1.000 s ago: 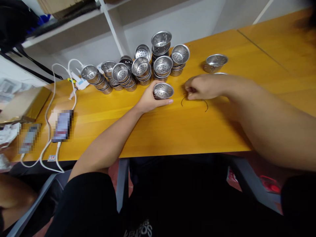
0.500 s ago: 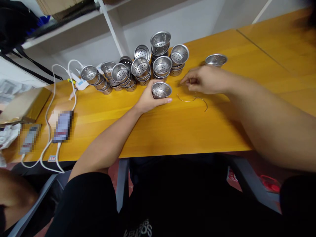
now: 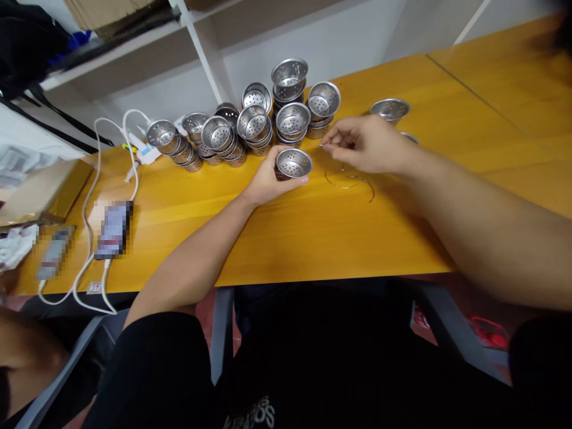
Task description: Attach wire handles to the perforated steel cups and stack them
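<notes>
My left hand [image 3: 267,177] is wrapped round a perforated metal cup [image 3: 294,164], holding it tilted with its mouth facing up. To the right of the cup, my right hand [image 3: 357,143] is closed in a pinch on a thin wire [image 3: 321,145], only a short bit of which shows at the fingertips. On the table below that hand lies a thin curved wire [image 3: 372,190]. Behind the left hand stand several stacks of similar perforated cups [image 3: 292,121]. Another metal cup [image 3: 389,109] is beyond the right hand, partly hidden by it.
Two phones [image 3: 113,229] with white charging cables [image 3: 84,208] lie at the left of the wooden table [image 3: 286,250]. A cardboard box [image 3: 49,190] is at the far left. White shelving [image 3: 201,53] stands behind the cups. Another person's arm [image 3: 31,351] shows at lower left.
My right hand has shifted slightly left, its fingertips closer to the cup, and a wire tip now shows. The left hand has barely moved with the cup.
</notes>
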